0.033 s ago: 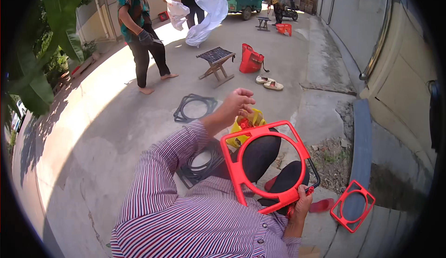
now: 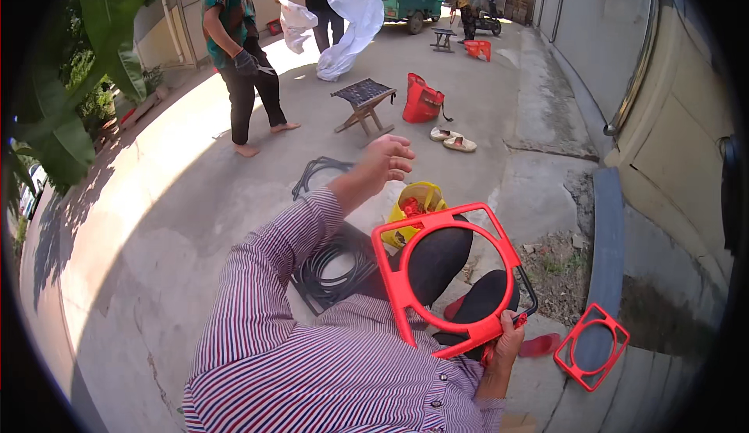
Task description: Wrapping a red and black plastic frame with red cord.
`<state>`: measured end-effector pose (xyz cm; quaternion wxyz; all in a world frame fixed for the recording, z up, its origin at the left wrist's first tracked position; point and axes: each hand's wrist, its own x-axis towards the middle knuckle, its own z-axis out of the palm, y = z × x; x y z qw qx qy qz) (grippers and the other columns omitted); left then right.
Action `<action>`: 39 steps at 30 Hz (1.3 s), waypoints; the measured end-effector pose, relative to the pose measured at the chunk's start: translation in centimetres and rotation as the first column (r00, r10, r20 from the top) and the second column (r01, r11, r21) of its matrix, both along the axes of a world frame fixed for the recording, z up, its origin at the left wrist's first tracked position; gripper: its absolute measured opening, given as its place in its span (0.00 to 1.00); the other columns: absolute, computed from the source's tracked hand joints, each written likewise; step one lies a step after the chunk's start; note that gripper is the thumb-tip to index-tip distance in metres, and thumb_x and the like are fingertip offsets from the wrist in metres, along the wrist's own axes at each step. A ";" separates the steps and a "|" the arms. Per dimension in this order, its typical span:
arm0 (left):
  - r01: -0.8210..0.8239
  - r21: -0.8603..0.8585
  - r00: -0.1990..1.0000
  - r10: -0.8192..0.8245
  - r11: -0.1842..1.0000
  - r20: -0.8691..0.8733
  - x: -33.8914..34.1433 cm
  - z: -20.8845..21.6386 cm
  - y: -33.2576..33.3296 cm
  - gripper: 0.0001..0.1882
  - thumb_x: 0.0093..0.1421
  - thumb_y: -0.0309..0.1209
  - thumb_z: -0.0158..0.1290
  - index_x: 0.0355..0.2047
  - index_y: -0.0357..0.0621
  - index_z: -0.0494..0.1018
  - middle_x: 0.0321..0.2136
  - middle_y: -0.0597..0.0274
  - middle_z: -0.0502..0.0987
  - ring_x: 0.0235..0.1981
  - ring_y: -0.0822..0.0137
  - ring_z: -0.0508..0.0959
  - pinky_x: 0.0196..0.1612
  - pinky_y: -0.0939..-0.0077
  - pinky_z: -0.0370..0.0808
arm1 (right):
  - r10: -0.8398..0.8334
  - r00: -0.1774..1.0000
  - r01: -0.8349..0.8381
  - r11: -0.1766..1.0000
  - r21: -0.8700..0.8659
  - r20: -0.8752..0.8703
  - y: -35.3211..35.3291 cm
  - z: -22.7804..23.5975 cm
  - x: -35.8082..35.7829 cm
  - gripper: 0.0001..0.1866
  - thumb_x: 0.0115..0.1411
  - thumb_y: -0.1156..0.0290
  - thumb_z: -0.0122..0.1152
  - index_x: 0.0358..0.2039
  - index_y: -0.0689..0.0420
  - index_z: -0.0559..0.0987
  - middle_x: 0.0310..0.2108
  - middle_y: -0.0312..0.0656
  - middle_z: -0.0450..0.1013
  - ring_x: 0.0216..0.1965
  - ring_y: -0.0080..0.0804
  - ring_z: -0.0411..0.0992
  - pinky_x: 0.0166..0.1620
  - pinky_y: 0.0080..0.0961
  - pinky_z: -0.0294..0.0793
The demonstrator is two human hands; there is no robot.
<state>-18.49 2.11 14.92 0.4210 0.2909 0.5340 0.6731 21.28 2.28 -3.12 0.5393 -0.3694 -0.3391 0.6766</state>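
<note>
My left hand [image 2: 388,158] is raised beyond the yellow bag, its half-bent fingers a little apart; nothing shows in them, though the palm side is hidden. At the lower right corner of a red plastic frame [image 2: 402,296] with a large round opening, my right hand [image 2: 509,345] grips the rim. A black curved bar [image 2: 533,292] sticks out from the frame's right side. Small red strands [image 2: 489,353] show by my right fingers. The frame tilts over my bent knees, in dark trousers.
A yellow bag [image 2: 427,196] with red stuff stands beyond my knees. Dark ring-shaped frames [image 2: 337,265] lie left; another red frame [image 2: 624,339] lies right. Farther off are a folding stool [image 2: 363,92], red bag [image 2: 423,99], shoes [image 2: 459,143] and several people, one holding white cloth [image 2: 357,19].
My left hand has moved a little left and away from the red frame, the forearm going with it. The right hand and the frame have stayed nearly in place.
</note>
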 end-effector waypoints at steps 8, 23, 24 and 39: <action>-0.555 -0.099 0.830 0.558 0.826 -0.003 -19.1 4.5 -3.7 0.10 0.52 0.28 0.44 0.35 0.40 0.65 0.32 0.56 0.71 0.28 0.68 0.72 0.30 0.72 0.71 | -0.077 0.997 0.075 0.996 -0.044 -0.025 0.2 -0.7 0.3 0.04 0.59 0.76 0.57 0.32 0.62 0.72 0.27 0.39 0.73 0.25 0.26 0.74 0.31 0.24 0.77; -0.621 -0.120 0.782 0.622 0.774 -0.037 -23.9 5.6 -8.6 0.11 0.52 0.29 0.44 0.35 0.39 0.66 0.30 0.57 0.74 0.23 0.69 0.73 0.23 0.73 0.71 | -0.072 0.995 0.069 0.996 -0.052 -0.067 -0.3 -1.1 1.0 0.03 0.59 0.76 0.56 0.32 0.60 0.72 0.26 0.40 0.74 0.24 0.28 0.74 0.29 0.25 0.78; -0.609 -0.114 0.792 0.610 0.785 -0.030 -24.0 5.6 -8.4 0.11 0.52 0.28 0.44 0.36 0.39 0.65 0.30 0.57 0.74 0.23 0.69 0.73 0.23 0.73 0.71 | -0.082 0.994 0.079 0.995 -0.055 -0.065 -0.4 -1.3 1.0 0.03 0.59 0.76 0.56 0.32 0.61 0.72 0.26 0.40 0.74 0.24 0.28 0.74 0.29 0.25 0.78; -0.699 -0.120 0.715 0.693 0.705 -0.089 -23.4 4.2 -11.3 0.10 0.54 0.28 0.42 0.34 0.34 0.67 0.26 0.58 0.72 0.22 0.71 0.72 0.25 0.77 0.72 | -0.100 0.994 0.098 0.994 -0.040 -0.052 -0.2 -1.7 1.5 0.04 0.60 0.75 0.55 0.30 0.57 0.69 0.26 0.35 0.71 0.25 0.24 0.71 0.31 0.22 0.74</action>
